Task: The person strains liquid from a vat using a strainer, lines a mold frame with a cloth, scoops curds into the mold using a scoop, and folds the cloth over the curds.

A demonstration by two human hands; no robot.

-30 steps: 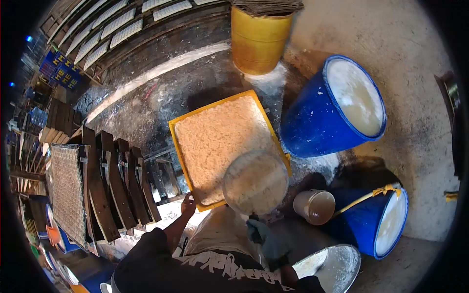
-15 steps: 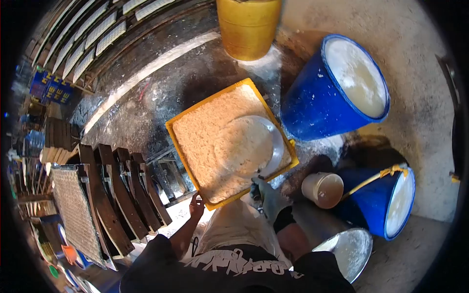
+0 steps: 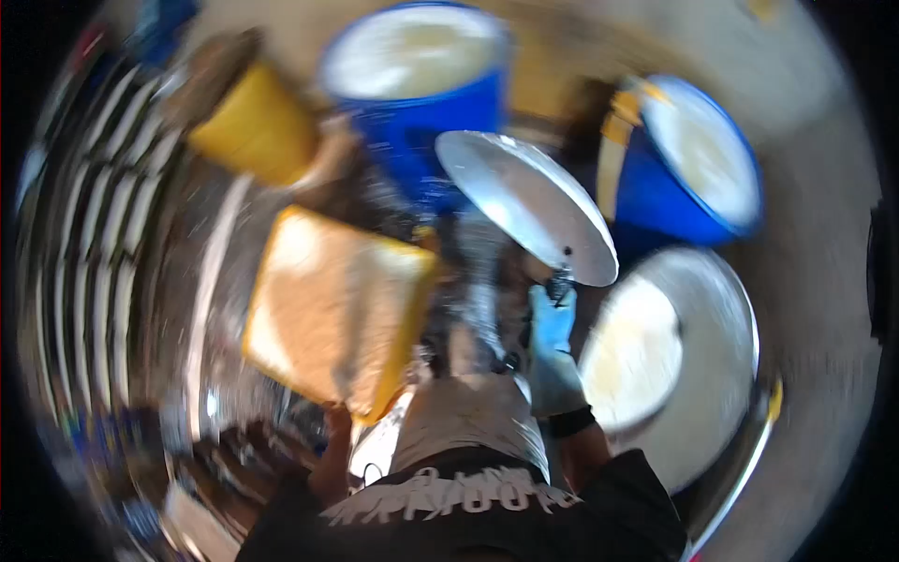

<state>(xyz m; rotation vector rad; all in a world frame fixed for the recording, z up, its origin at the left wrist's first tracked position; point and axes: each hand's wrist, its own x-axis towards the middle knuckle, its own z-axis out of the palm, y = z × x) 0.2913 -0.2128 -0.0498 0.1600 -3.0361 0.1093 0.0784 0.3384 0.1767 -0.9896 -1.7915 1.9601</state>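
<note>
A yellow-rimmed square tray (image 3: 328,314) filled with a pale, grainy mass lies left of centre. At its near edge is my left hand (image 3: 339,417), bare and blurred, its fingers touching the rim; their grip is hidden. My right hand (image 3: 554,323), in a light blue glove, is closed on the dark handle of a wide round metal pan (image 3: 529,201). The pan is tilted on its side, away from the tray. To the right of this hand stands a large metal basin (image 3: 712,375) with whitish contents.
Two blue barrels (image 3: 403,117) (image 3: 655,187) with white contents stand at the top and upper right. At the upper left is a yellow barrel (image 3: 257,131). Racks of white sheets (image 3: 94,253) line the left side. A pole with a yellow end (image 3: 758,440) lies lower right.
The view has swung to the right. My right hand has lifted the pan off the tray's contents and carried it right, near the basin. My left hand remains at the tray's near edge.
</note>
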